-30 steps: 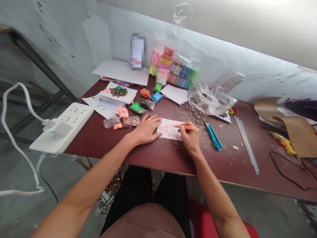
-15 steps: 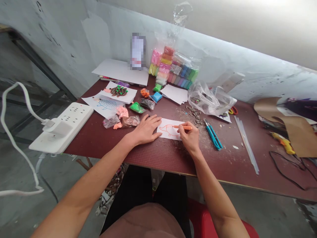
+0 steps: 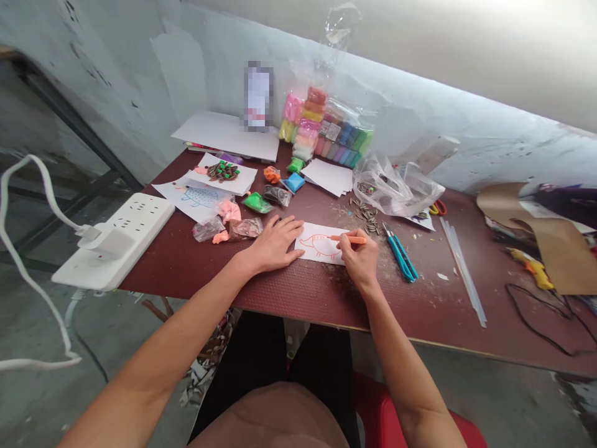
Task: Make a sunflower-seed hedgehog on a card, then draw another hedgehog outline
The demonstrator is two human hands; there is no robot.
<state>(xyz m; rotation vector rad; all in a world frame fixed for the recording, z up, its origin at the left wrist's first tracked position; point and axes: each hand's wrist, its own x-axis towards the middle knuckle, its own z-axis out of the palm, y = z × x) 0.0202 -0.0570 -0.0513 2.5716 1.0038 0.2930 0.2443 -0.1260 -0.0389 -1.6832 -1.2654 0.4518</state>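
Note:
A small white sheet of paper [image 3: 308, 250] lies near the table's front edge, bearing an orange outline of an animal with a pointed snout, short legs and a few strokes on its back. My right hand [image 3: 359, 254] is closed around an orange marker [image 3: 353, 239], its tip at the drawing's upper part. My left hand [image 3: 275, 244] lies flat with fingers spread, its fingertips at the sheet's left edge. Beside the left hand are a brown clay packet [image 3: 246, 228] and pink clay [image 3: 229, 211].
Sunflower seeds [image 3: 366, 216] and a teal utility knife [image 3: 401, 255] lie right of the sheet. Behind stand clay packs [image 3: 342, 140] and a plastic bag [image 3: 389, 186]. A power strip [image 3: 116, 239] sits left; glue sticks [image 3: 461, 270] and a glue gun [image 3: 532, 267] lie right.
My right hand has shifted slightly right with the marker, and another short orange stroke shows on the animal's back. My left hand stays in place.

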